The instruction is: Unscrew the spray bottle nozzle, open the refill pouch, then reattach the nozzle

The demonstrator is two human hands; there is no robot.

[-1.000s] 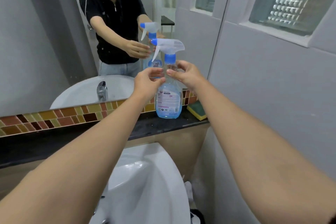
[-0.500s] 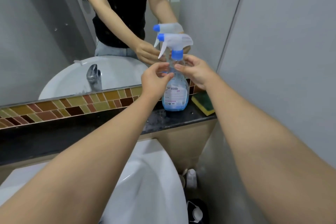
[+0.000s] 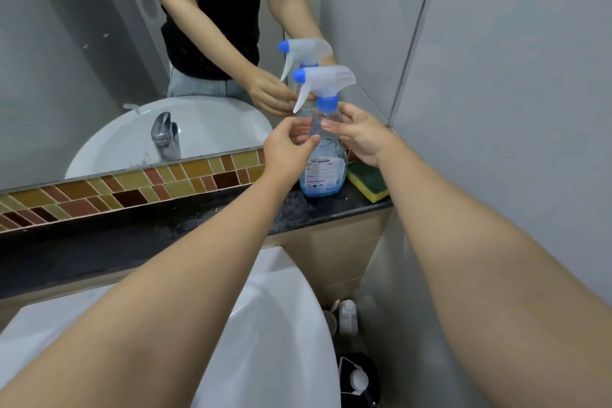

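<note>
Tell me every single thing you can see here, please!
Spray bottle: one, clear with blue liquid, on the ledge.
Nozzle: one, white and blue, on the bottle.
Sponge: one, yellow and green, right of the bottle.
Ledge: one, black, below the mirror.
Tiles: one strip, brown and yellow, under the mirror.
Mirror: one, above the tiles.
Sink: one, white, below the ledge.
White bottle: one, low beside the sink.
Left hand: at the bottle's neck.
Right hand: at the bottle's neck.

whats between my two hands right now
In the head view, the neck of the clear plastic spray bottle stands between the left hand and the right hand, just below its blue screw collar; whether the fingers touch it is unclear.
</note>
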